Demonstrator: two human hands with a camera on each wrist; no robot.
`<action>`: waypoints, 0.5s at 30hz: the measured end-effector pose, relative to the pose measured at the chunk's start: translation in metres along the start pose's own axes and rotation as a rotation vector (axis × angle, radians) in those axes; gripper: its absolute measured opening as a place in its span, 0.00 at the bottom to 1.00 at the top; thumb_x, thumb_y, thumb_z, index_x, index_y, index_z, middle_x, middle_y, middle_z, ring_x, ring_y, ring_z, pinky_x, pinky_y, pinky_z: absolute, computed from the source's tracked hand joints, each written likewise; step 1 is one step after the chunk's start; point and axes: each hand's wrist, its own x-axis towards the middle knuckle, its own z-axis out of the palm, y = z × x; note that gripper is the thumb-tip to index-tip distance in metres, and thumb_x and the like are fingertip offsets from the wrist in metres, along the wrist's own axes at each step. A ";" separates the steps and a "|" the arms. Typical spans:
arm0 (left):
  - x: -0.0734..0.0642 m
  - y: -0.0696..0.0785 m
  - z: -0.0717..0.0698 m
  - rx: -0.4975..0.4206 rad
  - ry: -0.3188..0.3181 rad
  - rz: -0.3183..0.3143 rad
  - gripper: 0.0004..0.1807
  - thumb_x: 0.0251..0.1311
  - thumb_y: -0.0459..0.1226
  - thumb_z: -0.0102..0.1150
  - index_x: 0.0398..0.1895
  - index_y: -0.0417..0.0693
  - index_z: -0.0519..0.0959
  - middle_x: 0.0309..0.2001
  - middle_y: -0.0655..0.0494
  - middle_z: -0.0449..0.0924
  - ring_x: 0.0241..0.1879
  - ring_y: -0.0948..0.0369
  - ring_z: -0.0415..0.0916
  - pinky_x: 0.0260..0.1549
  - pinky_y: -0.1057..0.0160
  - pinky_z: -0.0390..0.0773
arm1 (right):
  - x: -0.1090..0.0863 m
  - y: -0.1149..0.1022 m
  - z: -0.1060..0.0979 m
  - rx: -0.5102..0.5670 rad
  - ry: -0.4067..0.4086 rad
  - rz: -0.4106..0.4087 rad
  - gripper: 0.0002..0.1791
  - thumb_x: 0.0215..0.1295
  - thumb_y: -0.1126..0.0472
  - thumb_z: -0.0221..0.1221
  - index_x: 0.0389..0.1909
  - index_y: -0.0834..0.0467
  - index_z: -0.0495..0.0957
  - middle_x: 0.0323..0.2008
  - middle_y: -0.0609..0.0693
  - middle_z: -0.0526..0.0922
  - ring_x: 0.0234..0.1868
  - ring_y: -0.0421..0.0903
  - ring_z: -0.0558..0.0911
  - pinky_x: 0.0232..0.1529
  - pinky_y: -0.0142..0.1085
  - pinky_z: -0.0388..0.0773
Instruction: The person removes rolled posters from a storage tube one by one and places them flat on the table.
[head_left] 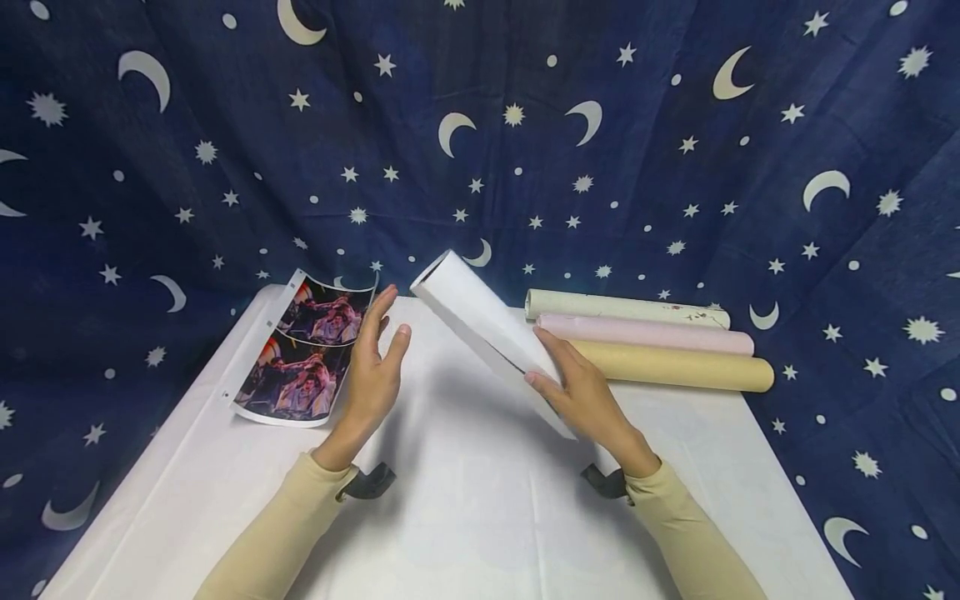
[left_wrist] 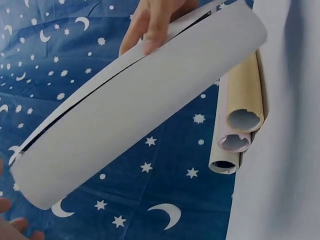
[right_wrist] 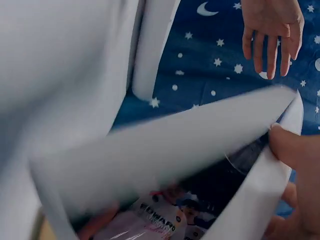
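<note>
A loosely rolled poster (head_left: 487, 308), white outside, is held in the air at a slant by my right hand (head_left: 588, 400), thumb and fingers pinching its lower part near the loose edge. The right wrist view looks into the roll, where a printed picture (right_wrist: 165, 215) with figures and lettering shows, and the right thumb (right_wrist: 285, 145) presses on the rim. My left hand (head_left: 375, 375) is raised, fingers straight, apart from the roll's upper end and holding nothing. Just left of it, a curled print (head_left: 307, 379) with two like pictures lies on the table.
On the table's back right lie three paper rolls side by side: a pale floral one (head_left: 615, 308), a pink one (head_left: 652, 335) and a yellow one (head_left: 682, 367). A dark blue curtain (head_left: 517, 75) with moons and stars hangs behind the white-covered table (head_left: 480, 517).
</note>
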 end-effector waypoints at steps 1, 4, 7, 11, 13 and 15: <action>-0.001 0.000 0.001 -0.010 -0.007 -0.003 0.28 0.71 0.34 0.50 0.74 0.46 0.61 0.74 0.52 0.59 0.74 0.58 0.55 0.74 0.51 0.54 | 0.000 0.001 0.002 0.040 0.005 0.027 0.36 0.67 0.49 0.61 0.74 0.47 0.59 0.69 0.52 0.71 0.64 0.54 0.75 0.60 0.54 0.73; -0.004 0.000 0.008 -0.030 -0.048 -0.033 0.33 0.69 0.34 0.54 0.75 0.49 0.57 0.75 0.54 0.57 0.74 0.57 0.55 0.72 0.50 0.58 | 0.001 0.000 0.007 0.143 0.019 0.080 0.36 0.67 0.48 0.60 0.74 0.43 0.59 0.71 0.52 0.68 0.67 0.54 0.72 0.64 0.55 0.70; -0.010 -0.001 0.017 -0.052 -0.091 -0.070 0.38 0.66 0.35 0.58 0.76 0.54 0.53 0.75 0.56 0.54 0.74 0.55 0.55 0.71 0.49 0.60 | 0.003 -0.003 0.012 0.217 0.030 0.099 0.36 0.67 0.48 0.61 0.73 0.39 0.59 0.69 0.54 0.70 0.64 0.54 0.75 0.61 0.54 0.73; -0.022 -0.003 0.031 -0.058 -0.146 -0.132 0.49 0.61 0.39 0.64 0.78 0.62 0.44 0.77 0.57 0.46 0.74 0.52 0.55 0.69 0.47 0.64 | 0.006 -0.008 0.018 0.300 0.059 0.124 0.36 0.66 0.50 0.62 0.73 0.40 0.59 0.67 0.57 0.72 0.60 0.56 0.78 0.57 0.53 0.78; -0.028 -0.005 0.038 -0.055 -0.182 -0.174 0.53 0.59 0.41 0.67 0.78 0.64 0.39 0.77 0.56 0.43 0.74 0.52 0.54 0.68 0.47 0.66 | 0.007 -0.010 0.022 0.326 0.078 0.136 0.37 0.66 0.52 0.63 0.73 0.42 0.59 0.65 0.59 0.73 0.59 0.58 0.78 0.54 0.52 0.80; -0.032 -0.006 0.044 -0.040 -0.211 -0.213 0.56 0.58 0.44 0.68 0.78 0.65 0.36 0.77 0.54 0.41 0.74 0.51 0.55 0.67 0.46 0.68 | 0.009 -0.013 0.025 0.342 0.090 0.144 0.37 0.66 0.54 0.63 0.73 0.44 0.59 0.64 0.60 0.74 0.59 0.58 0.78 0.53 0.53 0.81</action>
